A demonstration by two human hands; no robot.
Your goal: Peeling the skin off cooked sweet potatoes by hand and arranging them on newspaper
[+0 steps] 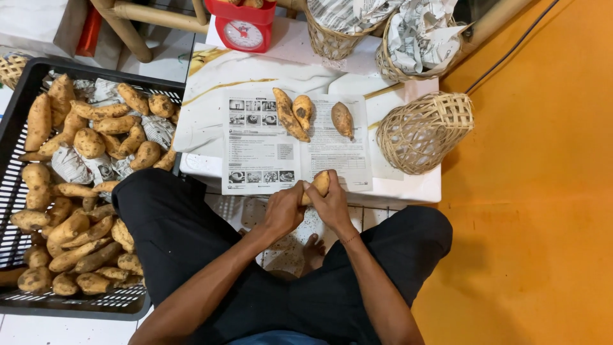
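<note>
Far out to the left of the grip sits the black crate (13,121), heaped with sweet potatoes (89,144) on crumpled newspaper. That heap slopes toward its near corner, and I'd judge a knock from the left knee could start a few rolling.

In to the centre now: the left hand (283,211) is wrapped around the lower end of one sweet potato (320,184), fingers curled tight against it. Hard up beside it, the right hand (332,206) clamps the same root from the other side, so both hands are closed on it, held just over the near edge of the printed sheet (262,153). With the tip alone poking out above the knuckles, a slip could drop it off the low white table (408,185) and down toward the bare foot below.

Just beyond the grip, three sweet potatoes lie on the sheet (290,115); a tug on the paper would likely shift them.

Right of the grip, a woven basket (424,131) lies tipped on its side at the table's corner, and it looks ready to roll off if bumped.
</note>
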